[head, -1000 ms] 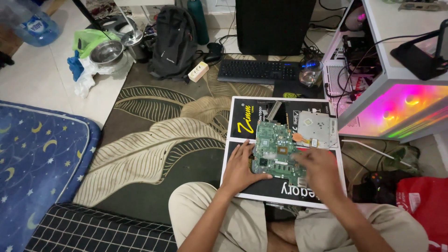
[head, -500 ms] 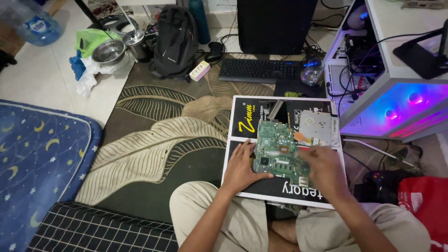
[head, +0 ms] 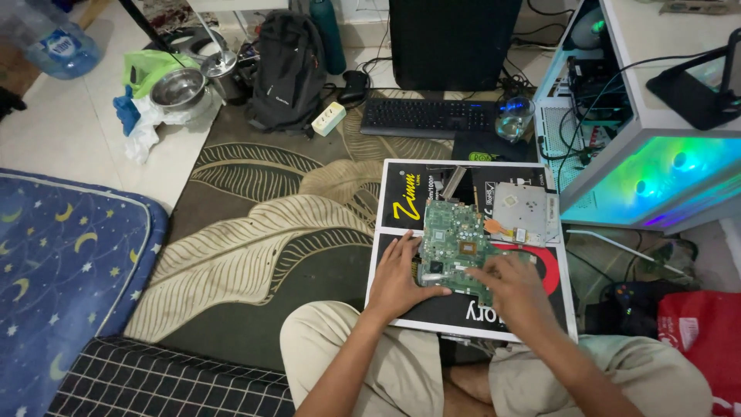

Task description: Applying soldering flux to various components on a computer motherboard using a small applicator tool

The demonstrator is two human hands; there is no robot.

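A green circuit board (head: pixel 457 239) lies on a black printed cardboard sheet (head: pixel 405 202) on the floor in front of my crossed legs. My left hand (head: pixel 400 276) rests flat at the board's left edge, its fingers touching the board. My right hand (head: pixel 513 286) lies over the board's lower right corner, fingers pressed on it. A silver optical drive (head: pixel 521 211) sits on the sheet just right of the board, with a flat ribbon part (head: pixel 454 184) above it.
A black keyboard (head: pixel 428 117), a monitor (head: pixel 455 38) and a black backpack (head: pixel 289 69) stand ahead. A lit open computer case (head: pixel 656 170) is on the right, a red bag (head: pixel 706 340) below it. A blue starred mattress (head: pixel 65 262) lies left; metal bowls (head: pixel 177 86) far left.
My right hand has shifted slightly left over the board's lower corner. The case lights have changed from pink to green and blue. The board stays in place.
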